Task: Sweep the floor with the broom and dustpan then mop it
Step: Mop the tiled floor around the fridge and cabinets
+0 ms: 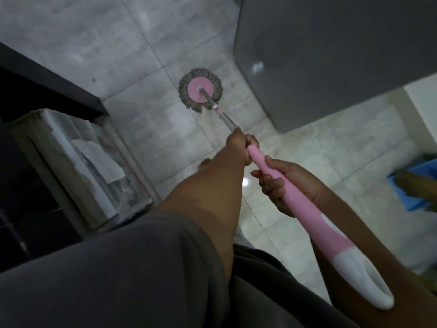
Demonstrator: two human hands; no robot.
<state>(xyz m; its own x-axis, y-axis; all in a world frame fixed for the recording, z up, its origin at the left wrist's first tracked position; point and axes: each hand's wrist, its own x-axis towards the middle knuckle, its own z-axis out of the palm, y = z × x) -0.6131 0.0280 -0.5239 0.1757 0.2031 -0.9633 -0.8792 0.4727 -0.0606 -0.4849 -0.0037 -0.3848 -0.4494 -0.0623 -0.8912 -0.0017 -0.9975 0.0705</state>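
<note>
Pink-and-grey mop head (200,91) flat on the pale tiled floor (132,55), right next to the grey cabinet (331,55). Left hand (238,145) fingers wrapped tight where the steel pole (227,120) meets the pink handle (307,214). Right hand (283,185) fingers curled round that handle a bit further back.

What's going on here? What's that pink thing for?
A person is mopping the tiled floor. Both hands hold the pink mop handle. The left hand grips lower down, where the pink part meets the metal pole, and the right hand grips higher up. The round mop head lies on the tiles, close to a tall grey cabinet. No broom or dustpan is in view.
</note>
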